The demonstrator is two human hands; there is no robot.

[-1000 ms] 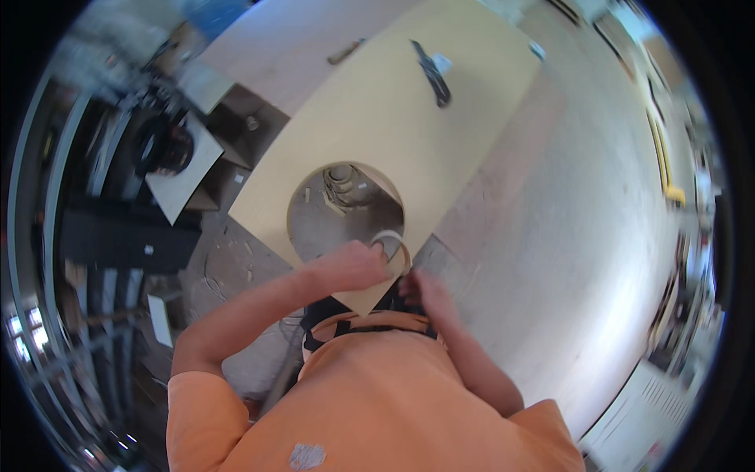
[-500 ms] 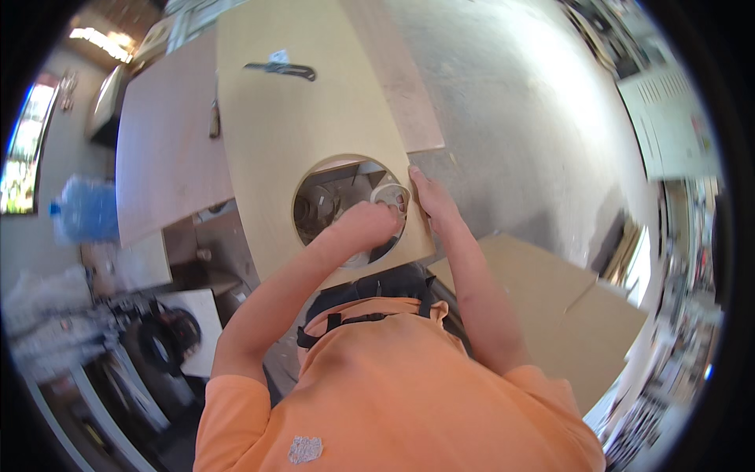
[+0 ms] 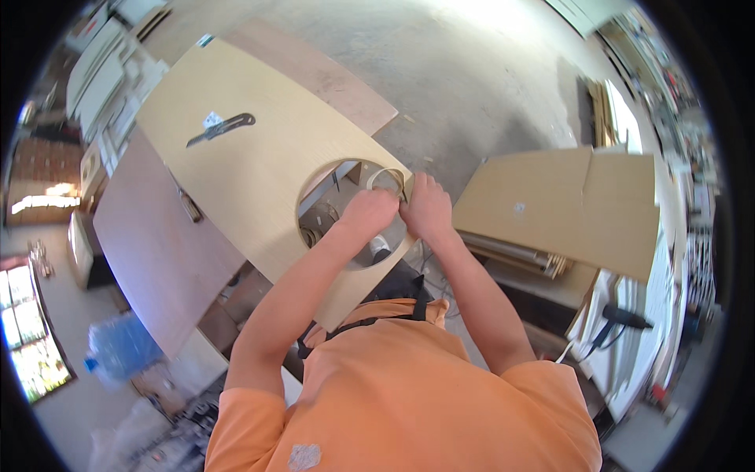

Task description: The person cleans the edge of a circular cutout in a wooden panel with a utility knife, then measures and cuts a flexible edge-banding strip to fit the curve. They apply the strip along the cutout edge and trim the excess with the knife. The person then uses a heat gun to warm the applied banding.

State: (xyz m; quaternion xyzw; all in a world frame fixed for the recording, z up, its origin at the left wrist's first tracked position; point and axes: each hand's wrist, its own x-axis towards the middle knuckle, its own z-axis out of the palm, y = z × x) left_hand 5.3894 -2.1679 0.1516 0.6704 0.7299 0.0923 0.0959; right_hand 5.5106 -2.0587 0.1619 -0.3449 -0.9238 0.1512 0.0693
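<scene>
A pale wood panel [image 3: 236, 169] with a large round cutout lies before me. My left hand [image 3: 373, 212] is closed at the cutout's right side, over the opening. A thin, pale curled strip [image 3: 375, 175] loops up beside its fingers and seems pinched in them. Close by, my right hand [image 3: 429, 208] is curled over the narrow rim between the cutout and the panel's right edge; its fingertips are partly hidden. Farther up the panel lies a dark utility knife [image 3: 222, 129], next to a small white label [image 3: 211, 120].
A pinkish board [image 3: 157, 236] lies under the panel at left, with a wooden-handled tool [image 3: 189, 206] on it. Brown sheets [image 3: 550, 197] are stacked at right, near a black heat-gun-like tool [image 3: 625, 317]. A blue water jug [image 3: 122, 346] stands at lower left.
My view has turned to the right, so the panel now slants up-left. The right hand has gone from lying along the panel's edge to curling over the rim, nearer the left hand.
</scene>
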